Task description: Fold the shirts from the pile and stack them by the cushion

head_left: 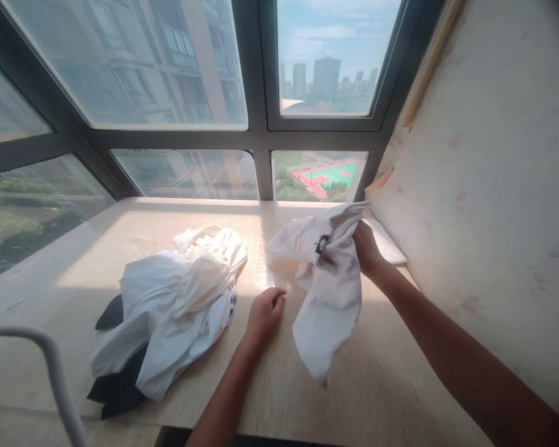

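Pinched in my right hand (369, 248) is a white garment (333, 292) with a small black-and-white patch on it. It hangs from the closed fingers in loose folds, its lower tip pointing down over the sill. Whether it is a shirt or another kind of clothing, I cannot tell. My left hand (266, 312) is just to the left of it, low over the sill, fingers curled in and nothing visible in them. Further left lies a crumpled heap of white clothes (181, 298), with black fabric (121, 382) sticking out from under its near side.
The wide pale window sill (223, 397) runs up to grey window frames (256, 139). A flat white item (386, 242) lies by the papered wall (489, 186) at right. At lower left, a curved white tube (58, 379) rises in front of the sill.
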Demonstrator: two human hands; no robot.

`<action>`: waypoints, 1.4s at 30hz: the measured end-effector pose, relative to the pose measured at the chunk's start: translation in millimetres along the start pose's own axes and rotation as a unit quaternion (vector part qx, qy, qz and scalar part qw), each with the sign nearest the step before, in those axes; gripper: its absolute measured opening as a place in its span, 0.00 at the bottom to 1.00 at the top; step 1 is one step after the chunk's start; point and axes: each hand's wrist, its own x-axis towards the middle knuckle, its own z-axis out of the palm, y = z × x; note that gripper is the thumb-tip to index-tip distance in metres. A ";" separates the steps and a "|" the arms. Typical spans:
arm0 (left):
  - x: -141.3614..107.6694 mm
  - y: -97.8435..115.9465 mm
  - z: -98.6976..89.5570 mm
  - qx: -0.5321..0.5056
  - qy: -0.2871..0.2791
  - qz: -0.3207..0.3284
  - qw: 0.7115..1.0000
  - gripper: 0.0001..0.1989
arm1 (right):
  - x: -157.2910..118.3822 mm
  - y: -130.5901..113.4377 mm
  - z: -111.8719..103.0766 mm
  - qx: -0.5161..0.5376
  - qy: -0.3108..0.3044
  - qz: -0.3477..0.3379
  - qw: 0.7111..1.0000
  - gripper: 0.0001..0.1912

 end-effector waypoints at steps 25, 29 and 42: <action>41.2 49.7 -101.8 -0.382 0.221 -0.105 0.891 0.19 | 74.5 -33.3 -69.3 0.272 0.149 -0.011 0.951 0.06; 51.3 29.5 -155.9 -0.325 0.357 -0.102 0.870 0.16 | 78.4 -34.9 -79.5 0.318 0.210 0.022 0.924 0.05; -1.3 116.3 -54.1 -0.067 0.156 0.097 0.981 0.16 | 25.2 -116.5 -11.4 0.413 -0.092 0.017 0.906 0.04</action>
